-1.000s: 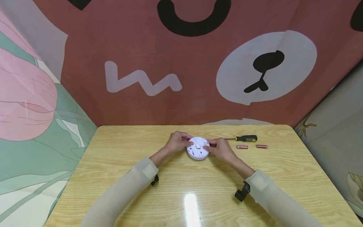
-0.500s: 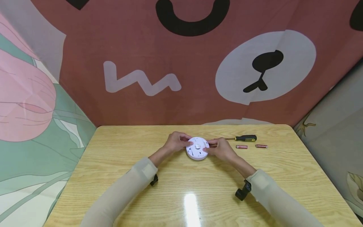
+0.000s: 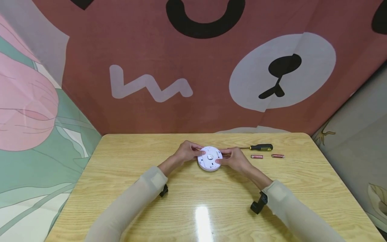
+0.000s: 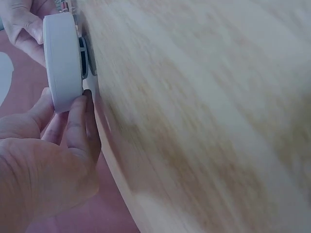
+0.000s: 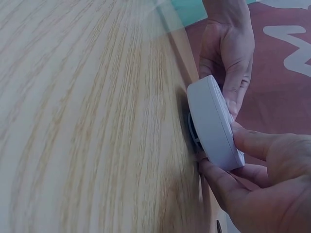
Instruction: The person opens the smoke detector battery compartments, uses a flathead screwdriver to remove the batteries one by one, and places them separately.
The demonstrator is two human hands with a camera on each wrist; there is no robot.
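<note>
A round white smoke detector (image 3: 209, 164) is held between both hands over the far middle of the table, its slotted back facing up. My left hand (image 3: 185, 152) pinches its left edge, thumb on top and fingers below. On the opposite edge my right hand (image 3: 237, 160) grips it likewise, the thumb lying on the back face. Both wrist views show the smooth side wall of the detector (image 4: 64, 60) edge-on, with a dark-slotted vent (image 5: 193, 130) on its underside close over the wood. The fingertips under it are partly hidden.
To the right of the hands lies a screwdriver (image 3: 261, 147) with a black and yellow handle, its shaft pointing left behind the right hand. Two red batteries, a nearer battery (image 3: 257, 157) and a farther-right battery (image 3: 277, 156), lie in front of it. A printed cloth (image 3: 145, 114) hangs behind the wooden table (image 3: 127, 158).
The head view's contents have drifted slightly left. Both hands keep their hold on the smoke detector at almost the same spot; the screwdriver and batteries lie as before.
</note>
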